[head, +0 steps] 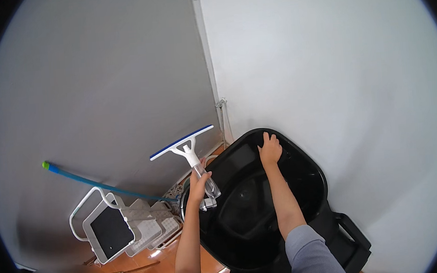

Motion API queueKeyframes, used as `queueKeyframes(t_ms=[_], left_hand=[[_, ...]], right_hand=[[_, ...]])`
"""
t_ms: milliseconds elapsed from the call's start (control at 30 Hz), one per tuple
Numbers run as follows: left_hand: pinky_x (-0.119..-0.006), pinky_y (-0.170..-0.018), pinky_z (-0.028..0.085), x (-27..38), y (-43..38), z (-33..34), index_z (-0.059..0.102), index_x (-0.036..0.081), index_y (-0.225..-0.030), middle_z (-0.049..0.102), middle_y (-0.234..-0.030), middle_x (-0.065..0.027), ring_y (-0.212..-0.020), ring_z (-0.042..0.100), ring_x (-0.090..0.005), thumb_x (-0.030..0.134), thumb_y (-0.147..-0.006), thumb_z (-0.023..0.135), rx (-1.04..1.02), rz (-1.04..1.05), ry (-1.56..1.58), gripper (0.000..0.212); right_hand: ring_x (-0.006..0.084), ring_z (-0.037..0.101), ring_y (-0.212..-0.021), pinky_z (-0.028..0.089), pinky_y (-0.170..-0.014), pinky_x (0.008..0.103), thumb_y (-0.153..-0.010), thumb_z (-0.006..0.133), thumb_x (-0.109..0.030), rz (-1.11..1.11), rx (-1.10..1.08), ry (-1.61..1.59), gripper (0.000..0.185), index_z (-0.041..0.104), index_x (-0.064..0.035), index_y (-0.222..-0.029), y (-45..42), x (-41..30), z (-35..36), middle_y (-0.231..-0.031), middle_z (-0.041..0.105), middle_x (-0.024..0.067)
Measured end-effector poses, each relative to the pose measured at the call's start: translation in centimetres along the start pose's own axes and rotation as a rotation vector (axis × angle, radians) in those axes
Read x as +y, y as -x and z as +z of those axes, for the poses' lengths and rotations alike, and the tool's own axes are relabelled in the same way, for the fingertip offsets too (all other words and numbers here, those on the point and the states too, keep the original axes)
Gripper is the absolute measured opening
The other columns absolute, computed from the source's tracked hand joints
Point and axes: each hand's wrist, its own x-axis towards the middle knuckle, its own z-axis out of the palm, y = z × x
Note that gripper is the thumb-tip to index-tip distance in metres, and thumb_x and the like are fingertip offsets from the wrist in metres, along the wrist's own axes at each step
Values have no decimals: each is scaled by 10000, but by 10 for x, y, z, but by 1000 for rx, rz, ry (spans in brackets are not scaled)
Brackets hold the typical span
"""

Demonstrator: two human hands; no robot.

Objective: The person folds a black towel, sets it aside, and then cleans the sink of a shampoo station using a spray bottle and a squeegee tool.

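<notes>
A white squeegee with a blue blade and a clear spray bottle for a handle [193, 156] is in my left hand [199, 184], whose fingers wrap around the bottle. The blade points up and away from me, in front of the grey wall. Below my two arms lies a large black plastic basin [242, 196] with a deep hollow. My right hand [270, 149] is at the basin's far inner side, close under the rim, its fingers partly spread; whether the fingertips touch the plastic I cannot tell. A small white and chrome part [209, 203] shows just below the bottle.
On the left stands a white tiered storage rack [112, 229] with perforated baskets. A blue pole with a green tip [91, 182] leans by the grey wall [103, 88]. A white wall [313, 71] rises at the right. A pipe fitting [221, 103] is in the corner, above orange floor tiles [135, 258].
</notes>
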Motion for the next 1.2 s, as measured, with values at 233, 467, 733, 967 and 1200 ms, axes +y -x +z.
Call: queueKeyframes(t_ms=[233, 467, 733, 967, 1200], left_hand=[[-315, -1051, 245, 5, 25, -37, 342, -65, -1320, 467, -1341, -172, -1291, 384, -231, 79, -742, 525, 144, 13, 45, 623], [-355, -1005, 350, 14, 24, -20, 391, -58, -1272, 527, -1253, -202, -1206, 468, -277, 39, -744, 542, 80, 41, 62, 557], [-340, -879, 439, -10, 9, 10, 467, -20, -1216, 584, -1148, -159, -1003, 543, -214, 46, -723, 570, 18, 11, -16, 508], [-298, -819, 440, -35, 5, 11, 519, -7, -1150, 612, -1053, -104, -904, 561, -177, 43, -711, 615, 16, 40, -65, 452], [-258, -736, 449, -17, 26, -14, 523, -10, -1121, 541, -868, -37, -798, 553, -134, 7, -727, 579, 162, 51, -9, 398]], right_hand=[[323, 606, -816, 511, -652, 421, -630, 771, -298, 12, -91, -257, 444, 539, -103, -954, 60, -82, -26, -896, 560, 123], [311, 618, -868, 512, -687, 420, -603, 785, -299, -349, -361, -496, 559, 549, -132, -1082, 118, -110, -38, -899, 583, 120], [328, 609, -900, 504, -734, 436, -648, 753, -284, -142, -203, -475, 602, 467, -129, -1155, 48, -35, -20, -966, 592, 130], [287, 591, -907, 513, -701, 402, -676, 767, -254, -116, -138, 32, 650, 443, -137, -1228, 8, 49, -22, -1011, 551, 108], [309, 597, -898, 514, -687, 419, -679, 759, -249, 87, -139, -159, 648, 437, -147, -1232, 22, -8, -15, -1009, 538, 118]])
